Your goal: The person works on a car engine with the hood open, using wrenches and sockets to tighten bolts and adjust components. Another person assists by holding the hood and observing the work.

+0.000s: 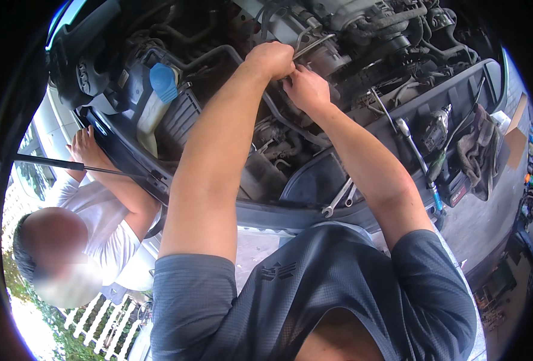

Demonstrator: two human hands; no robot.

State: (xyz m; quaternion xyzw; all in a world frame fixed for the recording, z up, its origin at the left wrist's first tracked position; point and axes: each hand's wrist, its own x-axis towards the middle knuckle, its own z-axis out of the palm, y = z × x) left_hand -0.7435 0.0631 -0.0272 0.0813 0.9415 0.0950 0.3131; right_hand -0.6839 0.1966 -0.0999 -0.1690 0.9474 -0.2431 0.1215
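Note:
Both my arms reach into an open car engine bay. My left hand [270,59] is closed in a fist beside the engine, at the top middle. Right below it, my right hand [308,90] has its fingers curled and pressed together, nearly touching the left. What either hand grips is hidden by the fingers. A thin bent metal rod [315,44] shows just beyond the left hand; I cannot tell whether it is held. Near the hands lie the engine block's metal parts [328,59] and a dark bent pipe [221,50].
A blue-capped filler neck [163,83] rises at left. Combination wrenches [338,198], a long ratchet [412,144], a cordless power tool [438,127] and a grey rag [480,150] lie along the front panel. Another person [107,210] leans on the left fender, beside a gas strut [53,161].

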